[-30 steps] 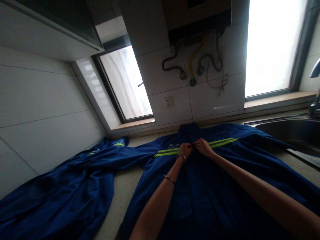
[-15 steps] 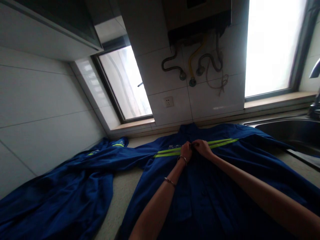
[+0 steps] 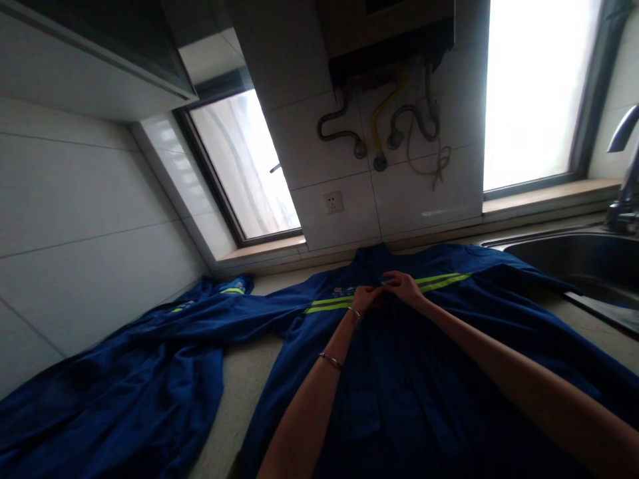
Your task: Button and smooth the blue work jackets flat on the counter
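A blue work jacket (image 3: 359, 372) with yellow-green stripes across the chest lies spread front up on the counter, its collar toward the wall. At the front opening, level with the stripes, my left hand (image 3: 367, 297) pinches the jacket's edge. My right hand (image 3: 402, 289) is closed on the cloth right beside it, the fingertips of both hands almost meeting. Whatever small part sits between the fingers is hidden. Two thin bangles circle my left wrist and forearm.
Another blue garment (image 3: 150, 379) lies crumpled at the left, under the jacket's sleeve. To the right is a steel sink (image 3: 564, 256) with a faucet (image 3: 624, 133). Hoses (image 3: 349, 136) hang from a heater above a wall socket (image 3: 333, 202). The pale counter (image 3: 244, 382) shows between the garments.
My left hand has turned and shifted slightly left at the jacket front. The right hand's fingers have lifted a little and changed their hold. The camera view has shifted slightly.
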A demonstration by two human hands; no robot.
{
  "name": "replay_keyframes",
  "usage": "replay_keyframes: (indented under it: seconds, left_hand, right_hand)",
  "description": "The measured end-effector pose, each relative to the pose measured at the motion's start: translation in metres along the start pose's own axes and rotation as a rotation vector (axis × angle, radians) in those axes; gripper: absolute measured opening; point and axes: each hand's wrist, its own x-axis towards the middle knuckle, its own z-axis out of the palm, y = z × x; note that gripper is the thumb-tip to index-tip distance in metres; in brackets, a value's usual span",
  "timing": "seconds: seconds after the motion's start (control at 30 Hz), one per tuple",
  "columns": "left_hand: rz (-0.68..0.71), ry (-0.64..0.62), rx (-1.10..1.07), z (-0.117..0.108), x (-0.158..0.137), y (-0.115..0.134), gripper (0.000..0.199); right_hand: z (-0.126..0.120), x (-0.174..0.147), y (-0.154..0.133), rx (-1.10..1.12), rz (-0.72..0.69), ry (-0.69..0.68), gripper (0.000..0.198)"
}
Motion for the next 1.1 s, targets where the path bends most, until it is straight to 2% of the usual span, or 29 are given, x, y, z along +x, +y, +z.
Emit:
replay_keyframes:
  seconds: [0.13, 0.23, 0.37, 0.47, 0.57, 0.67, 0.8, 0.87, 0.97, 1.03, 1.1]
  left_hand:
    - [0.028, 0.026, -0.256, 0.003, -0.001, -0.003, 0.014]
    - [0.041, 0.027, -0.410, 0.003, 0.000, 0.001, 0.010]
    - [0.041, -0.046, -0.465, -0.001, 0.002, 0.010, 0.014]
    - [0.062, -0.080, -0.397, -0.006, 0.002, 0.014, 0.013]
    - [0.131, -0.116, -0.272, -0.010, 0.001, 0.012, 0.011]
    - [0.173, -0.153, -0.172, -0.012, 0.001, 0.009, 0.015]
    - [0.185, -0.154, 0.024, -0.015, 0.003, 0.007, 0.021]
    - [0.234, -0.061, 0.227, -0.018, 0.003, 0.006, 0.022]
    - [0.364, 0.047, 0.686, -0.020, 0.002, 0.004, 0.022]
    - [0.435, -0.004, 0.949, -0.018, 0.000, 0.003, 0.022]
    - [0.470, -0.085, 1.060, -0.015, -0.001, 0.002, 0.024]
  right_hand:
    - [-0.009, 0.003, -0.008, 0.110, 0.024, -0.047, 0.046]
    - [-0.018, 0.008, -0.012, 0.117, -0.024, -0.107, 0.043]
    - [-0.028, 0.013, -0.015, 0.001, -0.150, -0.150, 0.038]
    - [-0.031, 0.011, -0.018, -0.170, -0.307, -0.185, 0.042]
    - [-0.033, 0.007, -0.017, -0.362, -0.465, -0.253, 0.048]
    - [-0.034, 0.006, -0.013, -0.477, -0.462, -0.288, 0.046]
    - [-0.035, 0.007, -0.005, -0.493, -0.449, -0.290, 0.039]
    - [-0.035, 0.007, -0.004, -0.491, -0.437, -0.267, 0.037]
    - [-0.033, 0.006, -0.004, -0.502, -0.416, -0.232, 0.036]
    - [-0.032, 0.005, -0.005, -0.507, -0.410, -0.218, 0.037]
    - [-0.031, 0.005, -0.005, -0.510, -0.404, -0.207, 0.038]
